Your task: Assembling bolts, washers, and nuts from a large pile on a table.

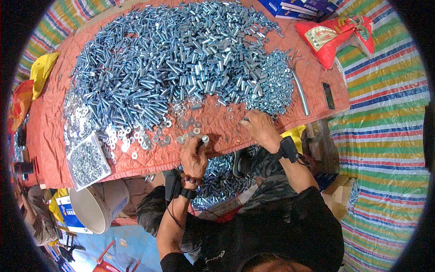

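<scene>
My left hand is closed around a metal bolt, whose round silvery end pokes out beside the thumb; the rest is hidden in the fingers. Flat washers lie just beyond that hand. To its right, my right hand hovers over the table edge with fingers bent together; whatever they pinch is too small to name. Close to those fingertips is a heap of small nuts. Farther back spreads a large pile of zinc-coloured bolts and sleeves.
A white tray of small rings sits at the table's left front corner, above a pale bucket. A metal rod, a dark flat object and a red bag lie to the right. More metal parts are below the edge.
</scene>
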`<action>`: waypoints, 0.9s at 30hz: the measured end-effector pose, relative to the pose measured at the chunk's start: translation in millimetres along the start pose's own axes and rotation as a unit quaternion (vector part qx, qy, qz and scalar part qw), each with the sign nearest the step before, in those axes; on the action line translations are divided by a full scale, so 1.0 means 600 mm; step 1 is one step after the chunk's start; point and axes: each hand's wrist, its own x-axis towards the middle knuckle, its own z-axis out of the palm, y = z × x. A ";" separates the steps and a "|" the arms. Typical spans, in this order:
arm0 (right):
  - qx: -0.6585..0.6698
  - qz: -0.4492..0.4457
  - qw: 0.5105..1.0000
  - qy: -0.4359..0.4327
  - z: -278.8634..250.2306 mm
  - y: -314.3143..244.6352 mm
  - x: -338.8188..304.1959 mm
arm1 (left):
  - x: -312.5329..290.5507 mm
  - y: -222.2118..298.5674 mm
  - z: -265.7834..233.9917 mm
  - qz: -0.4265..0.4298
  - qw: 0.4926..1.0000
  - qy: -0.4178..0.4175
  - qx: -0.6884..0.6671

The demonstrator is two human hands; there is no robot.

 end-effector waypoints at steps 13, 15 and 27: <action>0.291 -0.138 0.946 -0.022 0.005 -0.137 0.027 | 0.009 0.019 -0.004 0.002 0.999 0.005 -0.049; 0.282 -0.160 0.946 -0.021 0.004 -0.152 0.029 | 0.006 0.014 -0.005 0.011 0.999 0.009 -0.042; 0.245 -0.121 0.960 -0.068 0.009 -0.161 0.029 | 0.005 0.005 -0.004 0.016 0.999 0.000 -0.035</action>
